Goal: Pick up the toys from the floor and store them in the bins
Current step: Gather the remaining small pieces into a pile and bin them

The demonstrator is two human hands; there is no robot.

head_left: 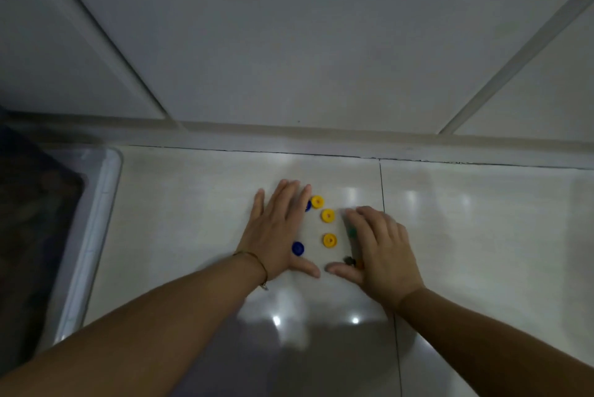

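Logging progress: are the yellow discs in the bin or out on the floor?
Out. Three yellow discs lie on the floor between the left hand and right hand, outside the bin.

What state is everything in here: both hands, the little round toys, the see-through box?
Left hand: open, flat on the white tiled floor.
Right hand: open, blurred, fingers over a small green toy piece.
Three yellow round plastic discs: loose between the hands.
Two blue round plastic discs: on the floor beside the left hand.
Clear plastic bin: on the floor, lidless, contents too dark.
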